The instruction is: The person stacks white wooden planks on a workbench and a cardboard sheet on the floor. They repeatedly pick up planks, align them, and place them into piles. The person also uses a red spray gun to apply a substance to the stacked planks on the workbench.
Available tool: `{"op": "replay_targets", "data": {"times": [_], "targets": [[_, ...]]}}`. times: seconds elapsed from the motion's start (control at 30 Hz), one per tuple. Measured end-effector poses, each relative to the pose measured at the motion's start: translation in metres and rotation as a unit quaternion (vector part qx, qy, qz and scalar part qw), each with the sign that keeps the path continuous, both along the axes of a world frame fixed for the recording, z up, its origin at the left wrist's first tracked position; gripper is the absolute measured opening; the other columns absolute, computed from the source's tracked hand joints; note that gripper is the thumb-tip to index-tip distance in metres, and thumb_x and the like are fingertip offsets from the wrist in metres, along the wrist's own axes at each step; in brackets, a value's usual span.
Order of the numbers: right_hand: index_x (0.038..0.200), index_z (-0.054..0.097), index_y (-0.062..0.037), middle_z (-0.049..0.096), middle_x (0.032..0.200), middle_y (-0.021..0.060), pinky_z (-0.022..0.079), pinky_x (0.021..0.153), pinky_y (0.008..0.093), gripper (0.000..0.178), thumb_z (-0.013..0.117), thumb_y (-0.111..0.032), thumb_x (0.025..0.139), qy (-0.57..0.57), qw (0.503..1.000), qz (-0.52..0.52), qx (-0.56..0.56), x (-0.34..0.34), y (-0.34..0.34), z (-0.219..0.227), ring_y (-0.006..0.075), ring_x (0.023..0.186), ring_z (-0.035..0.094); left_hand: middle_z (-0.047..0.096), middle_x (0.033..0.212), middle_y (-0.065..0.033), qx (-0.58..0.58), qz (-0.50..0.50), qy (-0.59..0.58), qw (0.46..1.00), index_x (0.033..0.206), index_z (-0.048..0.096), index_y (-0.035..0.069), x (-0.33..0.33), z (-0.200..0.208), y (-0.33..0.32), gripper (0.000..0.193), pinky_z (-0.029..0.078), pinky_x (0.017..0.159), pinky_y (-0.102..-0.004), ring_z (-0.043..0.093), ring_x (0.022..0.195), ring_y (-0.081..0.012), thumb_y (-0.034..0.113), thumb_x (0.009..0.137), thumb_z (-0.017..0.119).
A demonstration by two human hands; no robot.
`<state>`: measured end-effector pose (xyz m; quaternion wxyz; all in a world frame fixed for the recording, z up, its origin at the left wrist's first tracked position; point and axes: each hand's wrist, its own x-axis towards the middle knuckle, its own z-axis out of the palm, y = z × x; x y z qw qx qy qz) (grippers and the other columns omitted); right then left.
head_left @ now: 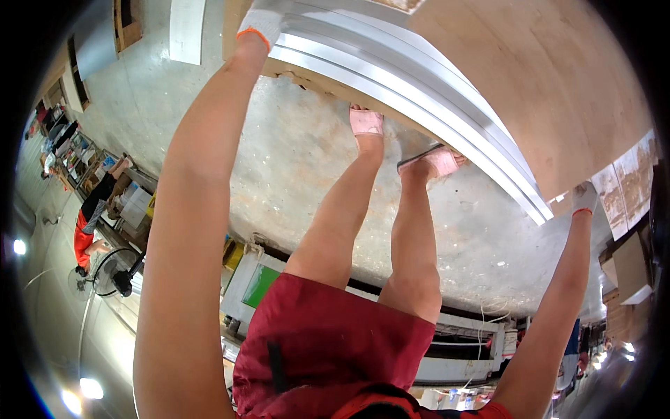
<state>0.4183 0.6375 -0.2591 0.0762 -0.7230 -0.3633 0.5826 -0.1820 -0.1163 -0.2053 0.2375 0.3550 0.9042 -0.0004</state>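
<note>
Silvery-white, long, grooved strips [433,112] are lying crosswise, their long axis slanting from the nearer, orange-cuffed, white-gloved left hand [269,15] toward the white-gloved right hand [585,196], both hands resting far apart, their grips too hidden to tell.

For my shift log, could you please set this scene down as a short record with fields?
Left hand: gloved, at the left end of the white strips; grip unclear
Right hand: gloved, near the strips' right end; grip unclear
Beside strips: large brown board
Footwear: pink slippers on grey floor
Background: black fan, person in red top
</note>
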Motion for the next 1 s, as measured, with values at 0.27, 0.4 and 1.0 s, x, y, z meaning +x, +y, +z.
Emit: {"op": "replay_targets", "data": {"times": [0.27, 0.4, 1.0], "targets": [[0.098, 0.06, 0.007, 0.059, 0.1, 0.0119, 0.054, 0.089, 0.0349, 0.017, 0.053, 0.0, 0.084, -0.131, 0.886, 0.412, 0.17, 0.048, -0.075, 0.07, 0.0217, 0.1, 0.058, 0.061, 0.126, -0.012, 0.243, 0.399, -0.14, 0.873, 0.131, 0.057, 0.004, 0.049, 0.081, 0.021, 0.043, 0.041, 0.099, -0.0313, 0.057, 0.113, -0.0223, 0.019, 0.09, 0.054], [0.113, 0.063, -0.0006, 0.063, 0.105, 0.0104, 0.049, 0.085, 0.0283, 0.03, 0.059, -0.008, 0.084, -0.007, 0.994, 0.083, 0.066, 0.014, -0.145, 0.112, 0.0192, 0.096, 0.059, 0.066, 0.116, -0.0109, 0.306, 0.488, -0.141, 0.805, 0.129, 0.059, 0.005, 0.07, 0.072, 0.024, 0.042, 0.043, 0.096, -0.0291, 0.059, 0.107, -0.0199, 0.022, 0.091, 0.052], [0.144, 0.042, -0.0132, 0.05, 0.138, 0.0144, 0.034, 0.105, 0.0537, 0.091, 0.084, -0.032, 0.065, -0.005, 0.506, 0.79, 0.347, -0.275, -0.446, 0.15, 0.0373, 0.128, 0.046, 0.047, 0.137, -0.0199, 0.394, 0.733, -0.041, 0.553, 0.134, 0.042, -0.009, 0.175, 0.047, 0.055, 0.054, 0.038, 0.105, -0.0371, 0.049, 0.12, -0.0277, 0.017, 0.09, 0.059]]}}
